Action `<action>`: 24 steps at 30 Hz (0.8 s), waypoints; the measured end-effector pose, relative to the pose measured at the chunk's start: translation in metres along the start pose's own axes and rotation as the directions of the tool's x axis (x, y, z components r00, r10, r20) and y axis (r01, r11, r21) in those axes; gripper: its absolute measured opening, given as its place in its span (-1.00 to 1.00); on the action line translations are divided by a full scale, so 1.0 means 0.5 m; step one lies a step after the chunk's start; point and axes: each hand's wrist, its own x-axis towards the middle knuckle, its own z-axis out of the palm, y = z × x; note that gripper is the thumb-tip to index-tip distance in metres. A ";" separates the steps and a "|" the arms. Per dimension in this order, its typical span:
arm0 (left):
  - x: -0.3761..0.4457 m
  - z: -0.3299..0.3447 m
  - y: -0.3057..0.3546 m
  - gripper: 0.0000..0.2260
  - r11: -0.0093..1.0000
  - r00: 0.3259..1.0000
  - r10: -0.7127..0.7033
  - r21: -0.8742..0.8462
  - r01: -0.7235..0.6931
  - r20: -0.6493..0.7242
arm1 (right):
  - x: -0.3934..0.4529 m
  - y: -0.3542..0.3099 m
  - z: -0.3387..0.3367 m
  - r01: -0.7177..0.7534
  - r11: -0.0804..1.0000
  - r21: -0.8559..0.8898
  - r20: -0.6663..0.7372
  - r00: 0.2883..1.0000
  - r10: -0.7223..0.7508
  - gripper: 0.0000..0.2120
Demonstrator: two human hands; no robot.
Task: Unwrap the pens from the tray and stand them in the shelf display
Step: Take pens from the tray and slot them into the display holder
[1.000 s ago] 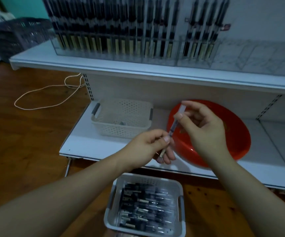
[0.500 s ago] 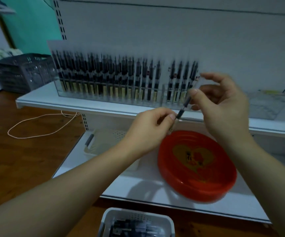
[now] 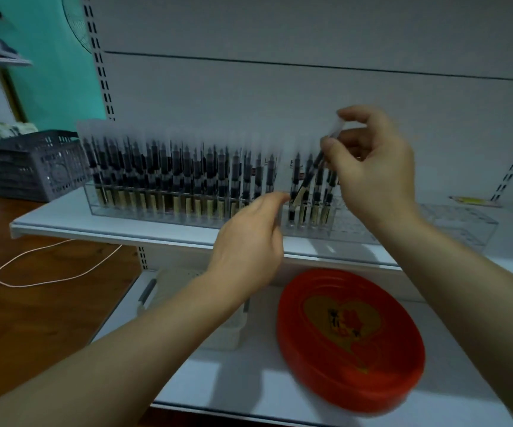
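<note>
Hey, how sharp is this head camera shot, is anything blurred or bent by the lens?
Head view: dim, bluish light; the pens in the clear display smear vertically from motion blur; the right hand and its tilted pen are soft; the shelf edge and the red tray bow, wide-angle distortion.

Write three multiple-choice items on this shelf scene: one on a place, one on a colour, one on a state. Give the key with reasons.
1. Where does the oval dish lie?
A. lower shelf
B. floor
C. upper shelf

2. What colour is the crate at far left?
A. red
B. grey
C. white

3. How is the pen in the right hand?
A. lying flat
B. tilted
C. standing in the display rack

Key: 1 A, it sits under the rack's shelf; 2 B, grey lattice; 3 B, it slants above the rack while the left hand reaches near its lower tip.
</note>
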 end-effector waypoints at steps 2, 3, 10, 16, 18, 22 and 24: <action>0.001 0.001 -0.002 -0.57 1.000 1.000 0.012 0.018 -0.012 -0.005 | -0.003 0.003 0.007 0.037 0.997 -0.072 0.072 0.997 -0.032 -0.73; 0.002 0.001 -0.003 -0.57 0.999 1.000 0.020 0.027 -0.020 -0.009 | -0.004 0.003 0.010 0.058 0.993 -0.107 0.106 0.993 -0.047 -0.73; 0.005 0.007 -0.017 -0.52 0.998 0.998 0.064 0.027 -0.064 0.007 | 0.010 -0.008 0.019 0.069 0.981 -0.183 0.182 0.983 -0.035 -0.73; 0.003 0.013 -0.012 -0.52 0.992 0.998 0.056 0.116 -0.056 0.007 | 0.014 -0.017 0.016 0.108 0.948 -0.300 0.202 0.978 -0.048 -0.72; 0.004 0.012 -0.015 -0.51 0.987 0.998 0.066 0.142 -0.068 0.016 | 0.008 -0.020 0.023 0.114 0.947 -0.301 0.218 0.975 -0.048 -0.73; 0.005 0.008 -0.014 -0.49 0.984 0.998 0.062 0.167 -0.066 0.030 | 0.000 -0.018 0.026 0.086 0.955 -0.283 0.206 0.978 -0.027 -0.71; 0.004 0.008 -0.012 -0.48 0.981 0.997 0.064 0.179 -0.070 0.035 | -0.006 -0.016 0.024 0.086 0.947 -0.310 0.244 0.970 -0.008 -0.65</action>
